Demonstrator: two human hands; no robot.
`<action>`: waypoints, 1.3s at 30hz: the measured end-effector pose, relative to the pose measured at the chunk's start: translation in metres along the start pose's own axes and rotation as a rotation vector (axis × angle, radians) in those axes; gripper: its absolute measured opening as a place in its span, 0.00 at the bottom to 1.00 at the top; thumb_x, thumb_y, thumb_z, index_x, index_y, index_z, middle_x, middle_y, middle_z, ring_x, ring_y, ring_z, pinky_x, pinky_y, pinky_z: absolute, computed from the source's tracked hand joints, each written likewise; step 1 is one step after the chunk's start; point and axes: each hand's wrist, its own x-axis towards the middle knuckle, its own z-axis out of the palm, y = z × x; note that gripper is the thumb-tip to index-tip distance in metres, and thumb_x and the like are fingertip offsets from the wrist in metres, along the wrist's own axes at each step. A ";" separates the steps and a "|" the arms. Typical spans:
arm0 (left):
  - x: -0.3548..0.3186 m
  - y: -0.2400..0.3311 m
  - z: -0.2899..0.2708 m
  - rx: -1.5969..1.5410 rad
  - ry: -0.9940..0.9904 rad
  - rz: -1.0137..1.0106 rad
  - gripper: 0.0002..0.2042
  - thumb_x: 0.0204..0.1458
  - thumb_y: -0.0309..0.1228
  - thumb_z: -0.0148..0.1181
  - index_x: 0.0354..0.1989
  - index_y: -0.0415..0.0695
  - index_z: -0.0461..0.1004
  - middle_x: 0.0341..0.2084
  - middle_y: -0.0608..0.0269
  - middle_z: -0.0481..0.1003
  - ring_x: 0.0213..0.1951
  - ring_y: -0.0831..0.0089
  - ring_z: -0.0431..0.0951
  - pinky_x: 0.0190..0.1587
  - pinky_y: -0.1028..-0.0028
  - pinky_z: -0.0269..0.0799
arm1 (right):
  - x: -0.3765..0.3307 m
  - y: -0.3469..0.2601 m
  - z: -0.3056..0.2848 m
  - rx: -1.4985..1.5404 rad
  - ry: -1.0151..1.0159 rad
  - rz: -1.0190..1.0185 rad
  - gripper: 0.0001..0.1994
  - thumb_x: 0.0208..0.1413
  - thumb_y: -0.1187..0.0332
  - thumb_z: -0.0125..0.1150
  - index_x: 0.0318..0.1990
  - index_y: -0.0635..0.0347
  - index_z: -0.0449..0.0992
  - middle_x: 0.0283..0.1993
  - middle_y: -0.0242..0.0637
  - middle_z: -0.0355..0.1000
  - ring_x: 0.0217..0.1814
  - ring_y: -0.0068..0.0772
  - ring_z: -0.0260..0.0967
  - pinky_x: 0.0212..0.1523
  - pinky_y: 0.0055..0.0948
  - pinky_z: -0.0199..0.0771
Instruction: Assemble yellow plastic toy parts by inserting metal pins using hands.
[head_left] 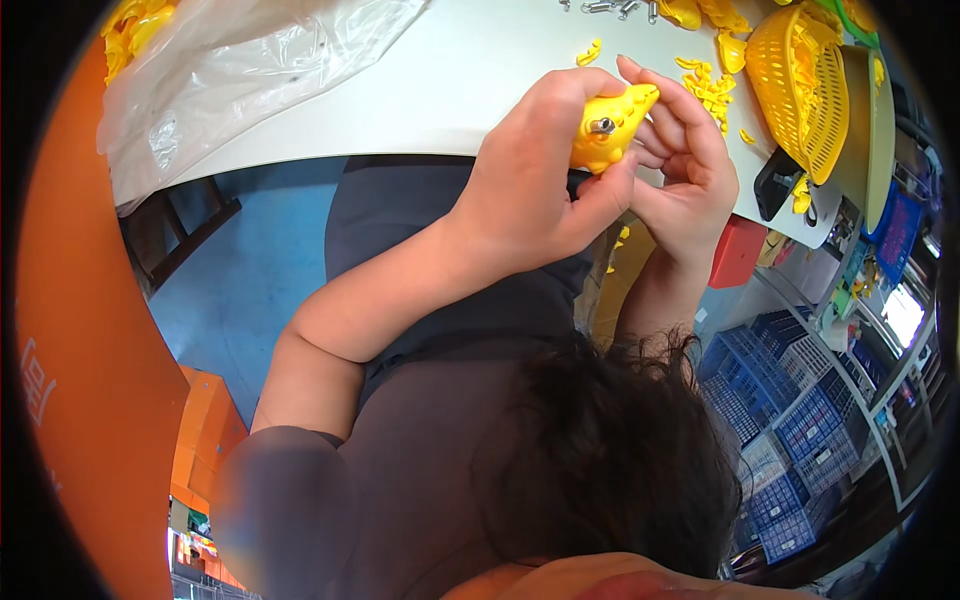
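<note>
Head view: left hand (535, 165) has fingers and thumb closed around yellow molded piece (624, 112), held above bench's (400, 110) near edge; metal bit (602, 126) shows in piece's side. Right hand (695, 185) cupped just beside, fingers half curled; whether it grips piece, cannot tell. Clear plastic bag (230, 85) drapes over bench's left end. Springs (610, 7) near far edge. Small yellow parts (712, 92), yellow basket (762, 75) toward right end.
</note>
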 end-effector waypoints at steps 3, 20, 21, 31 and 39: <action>0.003 -0.002 -0.006 0.054 -0.045 0.042 0.24 0.46 0.23 0.64 0.52 0.41 0.64 0.41 0.49 0.71 0.40 0.53 0.76 0.43 0.64 0.74 | -0.001 -0.002 -0.001 -0.014 -0.071 0.033 0.33 0.45 0.85 0.69 0.62 0.73 0.66 0.60 0.50 0.72 0.59 0.34 0.73 0.57 0.29 0.77; 0.017 -0.017 -0.019 0.217 -0.180 0.201 0.23 0.49 0.22 0.67 0.54 0.42 0.69 0.48 0.50 0.75 0.52 0.52 0.75 0.54 0.63 0.72 | -0.001 0.037 -0.028 0.010 -0.038 0.022 0.14 0.55 0.82 0.65 0.50 0.73 0.78 0.49 0.50 0.78 0.49 0.33 0.77 0.54 0.27 0.76; 0.016 -0.018 -0.019 0.241 -0.173 0.218 0.21 0.50 0.23 0.68 0.54 0.43 0.71 0.48 0.51 0.76 0.52 0.53 0.76 0.53 0.64 0.73 | -0.002 0.039 -0.027 0.033 -0.023 0.011 0.14 0.55 0.82 0.65 0.49 0.73 0.78 0.48 0.50 0.79 0.49 0.32 0.78 0.53 0.27 0.76; 0.021 -0.009 -0.021 0.243 -0.206 0.112 0.20 0.50 0.22 0.68 0.52 0.41 0.75 0.45 0.55 0.78 0.49 0.62 0.79 0.51 0.70 0.75 | -0.007 0.047 -0.016 0.061 0.112 0.017 0.12 0.58 0.80 0.62 0.49 0.74 0.78 0.46 0.50 0.79 0.45 0.33 0.79 0.50 0.26 0.79; 0.018 -0.018 -0.015 0.052 -0.039 0.030 0.23 0.45 0.32 0.74 0.49 0.37 0.75 0.39 0.51 0.78 0.40 0.56 0.80 0.44 0.68 0.76 | 0.004 0.052 -0.012 0.401 0.135 -0.024 0.11 0.62 0.78 0.59 0.50 0.75 0.76 0.49 0.53 0.78 0.49 0.37 0.79 0.51 0.31 0.81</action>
